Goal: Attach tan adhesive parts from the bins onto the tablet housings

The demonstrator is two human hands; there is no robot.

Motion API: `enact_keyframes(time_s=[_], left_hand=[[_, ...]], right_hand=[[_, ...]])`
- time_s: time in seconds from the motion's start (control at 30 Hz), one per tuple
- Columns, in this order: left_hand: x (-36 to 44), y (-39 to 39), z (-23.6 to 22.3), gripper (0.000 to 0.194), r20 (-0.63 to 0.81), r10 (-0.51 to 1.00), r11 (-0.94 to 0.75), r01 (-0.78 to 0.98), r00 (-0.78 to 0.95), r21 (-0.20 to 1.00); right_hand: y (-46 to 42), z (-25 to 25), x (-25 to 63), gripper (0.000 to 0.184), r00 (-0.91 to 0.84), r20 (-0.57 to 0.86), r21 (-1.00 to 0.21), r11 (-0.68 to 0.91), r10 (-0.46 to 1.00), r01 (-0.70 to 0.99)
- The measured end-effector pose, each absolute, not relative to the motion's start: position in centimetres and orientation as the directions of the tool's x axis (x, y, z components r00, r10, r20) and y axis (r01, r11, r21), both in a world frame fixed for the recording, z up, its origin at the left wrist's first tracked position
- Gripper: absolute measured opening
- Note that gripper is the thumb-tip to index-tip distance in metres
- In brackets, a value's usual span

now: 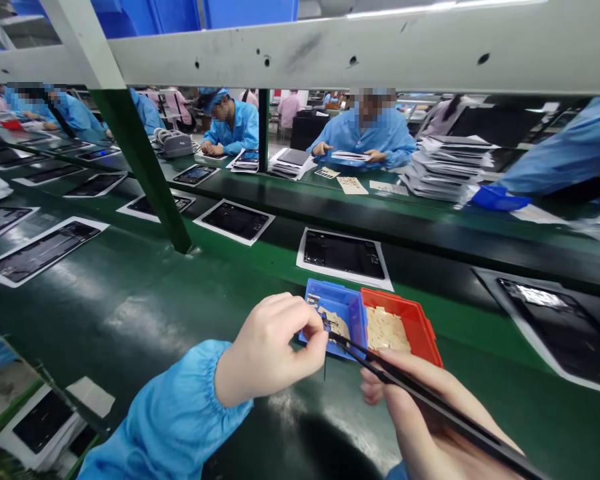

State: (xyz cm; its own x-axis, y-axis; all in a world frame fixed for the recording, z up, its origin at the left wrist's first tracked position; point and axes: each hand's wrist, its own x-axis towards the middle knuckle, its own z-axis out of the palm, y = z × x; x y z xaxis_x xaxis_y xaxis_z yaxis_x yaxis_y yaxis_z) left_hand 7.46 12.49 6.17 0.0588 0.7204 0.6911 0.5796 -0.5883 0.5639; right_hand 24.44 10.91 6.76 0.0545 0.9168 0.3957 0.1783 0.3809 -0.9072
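My right hand (430, 407) is closed around black tweezers (420, 387), which reach left and up to the fingertips of my other hand. There, my left hand (275, 347) pinches a small, thin dark piece (325, 367) that hangs below the fingers; its kind is too small to make out. The tweezer tips meet the pinch, and I cannot tell whether they grip the piece. Just behind both hands stand a blue bin (355, 307) with small parts on tan paper and a red bin (423, 327) holding tan pieces.
On the green bench (220, 300), flat black panels lie on white sheets, one panel (343, 257) behind the bins and another panel (565, 327) at right. A green post (145, 180) rises at left; a pale beam (330, 53) crosses above. Co-workers in blue sit opposite, beside stacked sheets (447, 167).
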Motion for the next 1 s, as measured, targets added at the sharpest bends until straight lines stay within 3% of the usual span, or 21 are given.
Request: enact_keyframes(time_s=[0.17,0.4,0.73,0.83,0.93,1.0], left_hand=[[7.4,12.2,6.4,0.017,0.709,0.702,-0.614,0.566,0.073,0.55],[7.2,11.6,6.7,0.013,0.673,0.709,-0.686,0.427,0.212,0.588],[7.9,11.4,6.6,0.014,0.647,0.729,-0.667,0.441,0.221,0.601],[7.6,11.3,6.6,0.016,0.571,0.8,-0.563,0.557,0.183,0.61],[6.0,10.9,5.4,0.019,0.438,0.898,-0.311,0.766,0.043,0.562],[4.8,9.8,3.2,0.027,0.377,0.925,-0.239,0.843,0.047,0.482]], right_hand=[[11.4,6.1,24.7,0.013,0.019,0.467,-0.856,0.447,0.884,0.262],[13.1,4.6,26.4,0.014,-0.218,0.446,-0.894,0.442,0.868,-0.066],[12.7,5.3,25.9,0.012,-0.226,0.452,-0.892,0.434,0.863,-0.127],[12.5,5.0,25.9,0.012,-0.193,0.472,-0.881,0.458,0.86,-0.113],[12.7,4.0,27.9,0.013,-0.151,0.508,-0.861,0.495,0.848,-0.116],[13.1,3.1,30.9,0.014,-0.046,0.571,-0.82,0.572,0.82,0.021]])
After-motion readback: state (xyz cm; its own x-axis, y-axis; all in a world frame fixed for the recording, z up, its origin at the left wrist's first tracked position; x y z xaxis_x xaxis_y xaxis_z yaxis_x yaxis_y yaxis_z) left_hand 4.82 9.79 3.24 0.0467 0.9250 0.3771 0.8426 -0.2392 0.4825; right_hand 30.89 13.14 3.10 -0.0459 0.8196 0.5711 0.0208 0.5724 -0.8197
